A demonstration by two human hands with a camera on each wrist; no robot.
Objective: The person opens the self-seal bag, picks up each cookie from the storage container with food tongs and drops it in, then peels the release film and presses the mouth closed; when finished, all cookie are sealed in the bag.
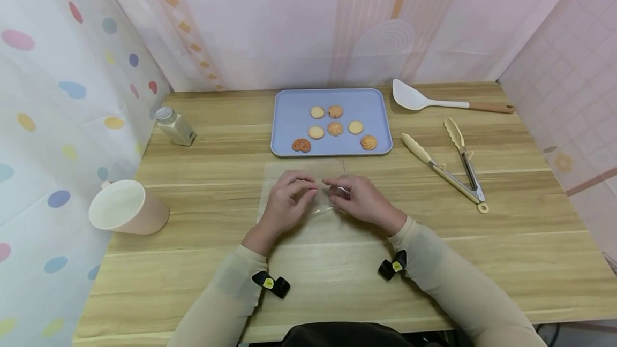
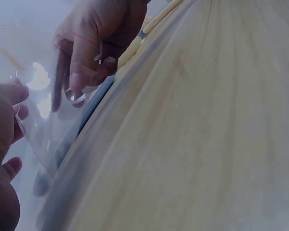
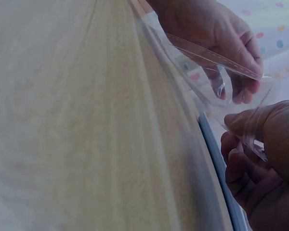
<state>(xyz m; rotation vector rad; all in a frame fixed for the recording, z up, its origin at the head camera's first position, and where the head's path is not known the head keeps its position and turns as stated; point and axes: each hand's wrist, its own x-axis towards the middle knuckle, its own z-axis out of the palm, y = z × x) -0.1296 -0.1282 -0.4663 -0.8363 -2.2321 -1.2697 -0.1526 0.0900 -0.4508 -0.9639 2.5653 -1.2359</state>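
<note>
A clear plastic bag [image 1: 320, 208] is stretched between both hands over the table, in front of the blue tray [image 1: 284, 146]. My left hand [image 1: 284, 201] pinches the bag's edge between thumb and fingers. On the other side, my right hand [image 1: 363, 198] grips a bunched part of the film, with the thumb pressing it against curled fingers. Shiny folds of the bag [image 3: 202, 50] run from one hand to the other in the right wrist view. Several cookies lie on the tray, among them a pretzel-shaped one [image 1: 301, 145] and a swirled one [image 1: 368, 142].
Right of the tray lie a white spatula [image 1: 409, 96] with a wooden handle and opened tongs [image 1: 453, 175] with cream tips. At the left stand a pale pink mug [image 1: 149, 213] and a lidded glass jar [image 1: 177, 128]. Patterned curtains border the wooden table [image 1: 217, 186].
</note>
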